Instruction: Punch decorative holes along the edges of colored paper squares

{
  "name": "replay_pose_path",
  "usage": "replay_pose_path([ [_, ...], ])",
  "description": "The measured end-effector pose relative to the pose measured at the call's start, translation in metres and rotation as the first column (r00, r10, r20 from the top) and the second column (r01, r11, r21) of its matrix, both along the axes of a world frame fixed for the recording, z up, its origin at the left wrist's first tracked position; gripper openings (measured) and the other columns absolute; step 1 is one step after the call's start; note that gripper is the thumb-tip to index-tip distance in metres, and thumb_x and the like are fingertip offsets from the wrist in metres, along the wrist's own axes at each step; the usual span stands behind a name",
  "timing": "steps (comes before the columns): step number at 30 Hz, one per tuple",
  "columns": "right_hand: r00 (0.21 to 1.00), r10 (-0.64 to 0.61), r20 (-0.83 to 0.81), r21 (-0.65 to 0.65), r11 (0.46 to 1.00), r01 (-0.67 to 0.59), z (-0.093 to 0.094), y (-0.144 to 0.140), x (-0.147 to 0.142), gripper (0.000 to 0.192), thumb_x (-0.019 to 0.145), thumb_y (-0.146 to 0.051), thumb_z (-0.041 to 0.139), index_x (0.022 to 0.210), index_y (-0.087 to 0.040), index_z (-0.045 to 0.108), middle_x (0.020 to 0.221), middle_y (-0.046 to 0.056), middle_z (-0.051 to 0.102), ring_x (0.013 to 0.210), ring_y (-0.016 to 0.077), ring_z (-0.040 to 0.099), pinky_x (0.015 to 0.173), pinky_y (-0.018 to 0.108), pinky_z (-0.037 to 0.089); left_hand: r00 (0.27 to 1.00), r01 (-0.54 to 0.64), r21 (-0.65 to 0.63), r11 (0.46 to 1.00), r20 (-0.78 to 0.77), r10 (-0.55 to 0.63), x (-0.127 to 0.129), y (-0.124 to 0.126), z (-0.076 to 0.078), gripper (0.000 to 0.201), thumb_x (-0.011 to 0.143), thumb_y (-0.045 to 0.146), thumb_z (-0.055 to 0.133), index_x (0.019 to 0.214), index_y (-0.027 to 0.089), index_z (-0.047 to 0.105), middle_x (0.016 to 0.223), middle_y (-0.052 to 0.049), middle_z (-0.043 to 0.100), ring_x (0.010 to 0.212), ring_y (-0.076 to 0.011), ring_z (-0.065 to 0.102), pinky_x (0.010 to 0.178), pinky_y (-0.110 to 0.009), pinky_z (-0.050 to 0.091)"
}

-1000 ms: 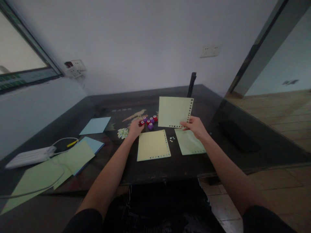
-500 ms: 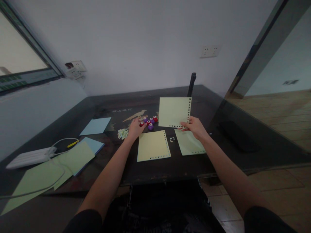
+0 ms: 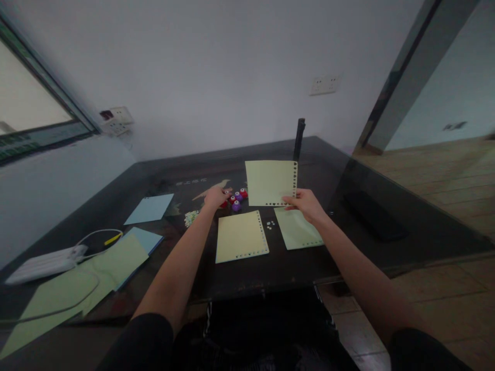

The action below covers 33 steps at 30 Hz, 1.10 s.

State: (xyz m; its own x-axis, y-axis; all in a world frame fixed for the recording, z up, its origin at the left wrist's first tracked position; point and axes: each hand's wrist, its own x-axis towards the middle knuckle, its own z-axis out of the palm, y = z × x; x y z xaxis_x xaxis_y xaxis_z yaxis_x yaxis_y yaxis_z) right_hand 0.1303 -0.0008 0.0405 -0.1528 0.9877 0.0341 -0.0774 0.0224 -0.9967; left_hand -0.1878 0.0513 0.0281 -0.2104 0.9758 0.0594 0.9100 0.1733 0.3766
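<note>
The left hand (image 3: 215, 196) has crept a little farther over the small punches (image 3: 234, 199) than it was a moment ago, and now it rests on the red one at the left end of the bunch; its fingers curl over that punch, but I cannot tell if they pinch it. The right hand (image 3: 305, 204) has kept its sheet all this time: fingers and thumb are pressed together on the bottom right corner of the pale green sheet (image 3: 270, 182), which stands up in the air just right of the punches. So the hand looks to be getting a punch while the paper waits. Now the count. I can see about five punches, some red and some purple, though the hand hides part of the bunch. Two punched sheets lie flat: a yellow sheet (image 3: 240, 237) just in front of the punches and a green sheet (image 3: 297, 229) to their right, under the held one. A few white paper dots (image 3: 270, 224) lie between those two. A heap of punched bits (image 3: 190, 218) sits left of the punches. Farther left lie two blue sheets (image 3: 149, 208) and some big green paper (image 3: 62, 288).
</note>
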Motion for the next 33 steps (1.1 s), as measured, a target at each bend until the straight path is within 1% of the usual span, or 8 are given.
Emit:
replay_pose_path([
  [5, 1.000, -0.020, -0.020, -0.010, 1.000, 0.020, -0.003, 0.002, -0.001, 0.026, 0.057, -0.026, 0.076, 0.079, -0.013, 0.069, 0.076, 0.007, 0.070, 0.065, 0.0171, 0.065, 0.056, 0.030, 0.057, 0.999, -0.042, -0.036, 0.998, -0.018, 0.042, 0.005, -0.005, 0.005, 0.030, 0.075, 0.044, 0.063, 0.086, 0.016, 0.068, 0.092, -0.016, 0.069, 0.090, -0.0303, 0.063, 0.074, -0.037, 0.045],
  [12, 0.987, -0.063, -0.148, -0.033, 0.998, 0.059, -0.003, 0.000, -0.006, 0.023, 0.057, -0.019, 0.077, 0.077, -0.014, 0.066, 0.077, 0.006, 0.071, 0.062, 0.0162, 0.065, 0.049, 0.026, 0.056, 0.958, -0.070, 0.338, 0.939, 0.285, -0.031, 0.017, -0.024, 0.022, 0.013, 0.078, 0.024, 0.063, 0.088, 0.017, 0.061, 0.093, -0.011, 0.066, 0.089, -0.0218, 0.061, 0.080, -0.035, 0.046],
  [14, 0.983, -0.065, -0.169, -0.042, 0.997, 0.059, -0.003, -0.001, -0.008, 0.022, 0.059, -0.017, 0.075, 0.079, -0.015, 0.066, 0.080, 0.006, 0.071, 0.063, 0.0162, 0.066, 0.051, 0.027, 0.057, 0.803, -0.125, 0.421, 0.898, 0.575, -0.158, 0.032, -0.037, 0.027, 0.016, 0.076, 0.020, 0.065, 0.091, 0.017, 0.061, 0.094, -0.008, 0.065, 0.082, -0.0170, 0.062, 0.075, -0.030, 0.049],
  [17, 0.979, -0.069, -0.190, -0.049, 0.997, 0.060, -0.003, -0.001, -0.008, 0.023, 0.060, -0.015, 0.074, 0.081, -0.016, 0.065, 0.081, 0.005, 0.071, 0.064, 0.0165, 0.066, 0.057, 0.030, 0.058, 0.360, -0.124, 0.366, 0.922, 0.883, -0.302, 0.064, -0.060, 0.029, 0.023, 0.076, 0.023, 0.065, 0.099, 0.018, 0.062, 0.095, -0.005, 0.064, 0.075, -0.0129, 0.062, 0.070, -0.027, 0.051],
  [19, 0.977, -0.073, -0.199, -0.047, 0.997, 0.064, -0.004, -0.001, -0.008, 0.025, 0.059, -0.015, 0.075, 0.082, -0.016, 0.065, 0.082, 0.005, 0.071, 0.066, 0.0172, 0.066, 0.060, 0.032, 0.059, 0.086, -0.087, 0.265, 0.960, 0.962, -0.258, 0.086, -0.075, 0.025, 0.025, 0.076, 0.020, 0.066, 0.100, 0.018, 0.064, 0.092, -0.004, 0.065, 0.073, -0.0101, 0.062, 0.071, -0.025, 0.051],
  [22, 0.975, -0.083, -0.206, -0.042, 0.996, 0.076, -0.005, 0.000, -0.008, 0.028, 0.057, -0.017, 0.077, 0.082, -0.016, 0.065, 0.084, 0.006, 0.071, 0.069, 0.0177, 0.066, 0.064, 0.033, 0.058, -0.164, -0.049, 0.121, 0.991, 0.978, -0.128, 0.112, -0.090, 0.015, 0.018, 0.077, 0.011, 0.064, 0.094, 0.016, 0.065, 0.091, -0.003, 0.067, 0.074, -0.0076, 0.061, 0.077, -0.022, 0.050],
  [26, 0.975, -0.082, -0.207, -0.043, 0.996, 0.075, -0.005, -0.002, -0.008, 0.027, 0.055, -0.020, 0.078, 0.079, -0.014, 0.066, 0.082, 0.007, 0.070, 0.068, 0.0172, 0.065, 0.067, 0.034, 0.058, -0.278, 0.020, 0.054, 0.998, 0.959, -0.046, 0.127, -0.099, 0.004, 0.015, 0.079, 0.009, 0.062, 0.093, 0.013, 0.065, 0.092, -0.005, 0.068, 0.084, -0.0106, 0.064, 0.092, -0.028, 0.048],
  [33, 0.957, -0.087, -0.278, -0.042, 0.996, 0.079, 0.011, -0.008, -0.008, 0.030, 0.054, -0.021, 0.079, 0.080, -0.016, 0.065, 0.083, 0.004, 0.070, 0.068, 0.0158, 0.065, 0.065, 0.030, 0.057, -0.289, 0.011, 0.071, 0.997, 0.955, -0.065, 0.121, -0.105, -0.001, 0.014, 0.079, 0.013, 0.064, 0.093, 0.013, 0.064, 0.090, -0.006, 0.068, 0.088, -0.0151, 0.066, 0.098, -0.034, 0.046],
])
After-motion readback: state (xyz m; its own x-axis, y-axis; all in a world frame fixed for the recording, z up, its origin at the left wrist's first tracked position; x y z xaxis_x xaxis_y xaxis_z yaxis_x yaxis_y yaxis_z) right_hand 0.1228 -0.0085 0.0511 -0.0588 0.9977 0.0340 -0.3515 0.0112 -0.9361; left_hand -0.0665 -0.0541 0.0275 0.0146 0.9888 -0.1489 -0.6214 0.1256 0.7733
